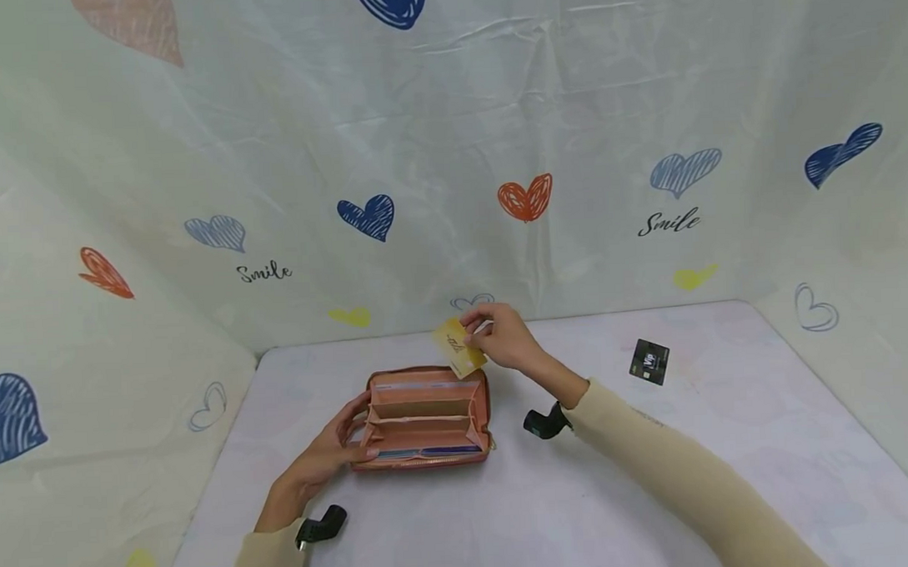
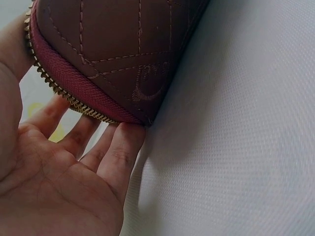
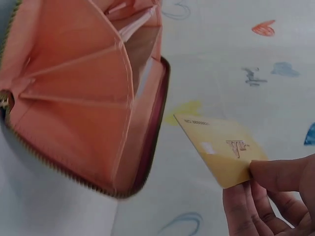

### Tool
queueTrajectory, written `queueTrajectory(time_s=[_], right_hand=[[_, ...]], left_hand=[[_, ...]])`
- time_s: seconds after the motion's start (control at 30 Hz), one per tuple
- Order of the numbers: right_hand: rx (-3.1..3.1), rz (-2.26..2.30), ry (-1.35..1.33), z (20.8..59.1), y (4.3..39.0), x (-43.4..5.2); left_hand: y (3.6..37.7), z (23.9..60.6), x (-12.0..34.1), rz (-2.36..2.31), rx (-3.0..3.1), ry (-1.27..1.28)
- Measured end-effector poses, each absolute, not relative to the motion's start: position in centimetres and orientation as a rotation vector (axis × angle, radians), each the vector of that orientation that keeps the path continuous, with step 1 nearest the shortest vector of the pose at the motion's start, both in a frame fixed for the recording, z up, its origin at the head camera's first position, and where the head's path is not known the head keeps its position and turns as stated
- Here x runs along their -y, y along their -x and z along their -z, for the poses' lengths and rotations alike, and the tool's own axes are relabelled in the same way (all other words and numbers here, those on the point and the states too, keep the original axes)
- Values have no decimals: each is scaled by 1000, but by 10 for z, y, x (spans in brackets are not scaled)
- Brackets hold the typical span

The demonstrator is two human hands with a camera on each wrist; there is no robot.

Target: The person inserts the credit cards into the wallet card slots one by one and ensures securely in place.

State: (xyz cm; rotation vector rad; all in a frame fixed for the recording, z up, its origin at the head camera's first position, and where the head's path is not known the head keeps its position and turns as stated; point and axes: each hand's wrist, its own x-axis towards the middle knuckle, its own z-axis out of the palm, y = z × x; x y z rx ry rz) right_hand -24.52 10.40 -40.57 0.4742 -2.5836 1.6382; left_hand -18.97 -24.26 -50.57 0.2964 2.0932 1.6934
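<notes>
Nearest, the left hand [image 1: 321, 459] lies with fingers straight and relaxed against the left end of the open salmon-pink quilted zip-around wallet [image 1: 426, 418], which rests on the white cloth-covered table [image 1: 462, 517] with its compartments facing up; the left wrist view shows the fingertips [image 2: 125, 140] touching its zipper edge. Just beyond the wallet's far right corner, the right hand [image 1: 504, 338] pinches a yellow plastic card [image 1: 460, 347] between thumb and fingers, holding it in the air. Farther right, well apart, a small black card [image 1: 649, 362] lies flat on the table before the heart-printed backdrop [image 1: 449, 150].
</notes>
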Motion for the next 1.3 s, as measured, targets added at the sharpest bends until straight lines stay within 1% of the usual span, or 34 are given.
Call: queueTrajectory(time_s=[0.3,0.53,0.9,1.17,1.3], right_hand=[[2632,-1504,-711,407,251,-62],[2677,-1381,-842,414,257,-40],[2716,-1233,-921,428,260,-25],[2772,-1001,-1099,441,261,-17],[2786,-937,-1141,446,262,-15]], left_hand=[[191,505,243,-1710,-2078,-305],[192,504,242,-1709,-2079,-290],[191,505,241,-1685,-2095,-276],[189,505,239,-1676,-2107,-262],[189,505,240,-1680,-2110,-271]])
